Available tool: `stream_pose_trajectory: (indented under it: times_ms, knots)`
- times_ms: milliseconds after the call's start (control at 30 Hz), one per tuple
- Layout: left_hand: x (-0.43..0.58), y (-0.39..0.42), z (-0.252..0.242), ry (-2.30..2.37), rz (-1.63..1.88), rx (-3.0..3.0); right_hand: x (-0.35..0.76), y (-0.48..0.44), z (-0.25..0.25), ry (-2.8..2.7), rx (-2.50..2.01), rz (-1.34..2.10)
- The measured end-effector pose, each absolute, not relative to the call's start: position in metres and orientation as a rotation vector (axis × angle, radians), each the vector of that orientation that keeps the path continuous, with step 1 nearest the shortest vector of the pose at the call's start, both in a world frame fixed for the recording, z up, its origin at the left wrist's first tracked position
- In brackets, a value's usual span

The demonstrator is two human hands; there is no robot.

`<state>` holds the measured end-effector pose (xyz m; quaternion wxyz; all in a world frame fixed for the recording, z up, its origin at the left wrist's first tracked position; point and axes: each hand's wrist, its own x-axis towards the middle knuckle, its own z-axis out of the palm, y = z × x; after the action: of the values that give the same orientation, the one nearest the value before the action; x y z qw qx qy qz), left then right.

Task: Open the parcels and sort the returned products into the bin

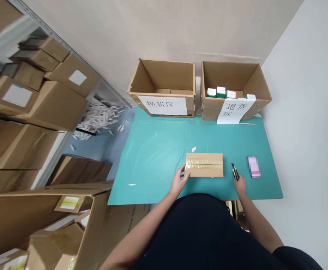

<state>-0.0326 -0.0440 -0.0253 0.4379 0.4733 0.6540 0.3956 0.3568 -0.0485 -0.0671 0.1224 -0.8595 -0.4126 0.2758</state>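
Note:
A small cardboard parcel [204, 165], sealed along its top with clear tape, lies on the teal table [158, 150] in front of me. My left hand [178, 182] rests against the parcel's left end, fingers apart. My right hand [240, 184] is closed on the handle end of a black and yellow utility knife [235, 171], which lies just right of the parcel. A small pink item [253, 166], blurred out, sits further right.
Two open cardboard boxes with paper labels stand at the table's back: the left one [164, 88] looks nearly bare, the right one [234, 90] holds several small white and green cartons. Stacked cartons on shelves [34, 93] fill the left. A large open carton [40, 221] stands at lower left.

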Motion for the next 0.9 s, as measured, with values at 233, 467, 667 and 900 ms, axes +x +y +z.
stream_pose_trajectory:
  times_ms: [233, 467, 667, 900]
  knots:
    - [-0.038, -0.048, -0.011, 1.71, 0.907, 1.789, 0.345, -0.033, -0.021, -1.164, -2.21, 1.043]
    - [-0.033, -0.051, 0.006, 1.418, 0.715, 2.382, 0.303, 0.0, 0.072, -1.843, -1.82, 1.039]
    - [-0.02, -0.052, 0.005, 1.356, 0.46, 2.408, 0.246, 0.037, 0.098, -2.562, -1.411, 0.96]
    - [-0.017, -0.049, 0.008, 1.348, 0.392, 2.457, 0.206, 0.064, 0.093, -2.993, -1.136, 0.814]
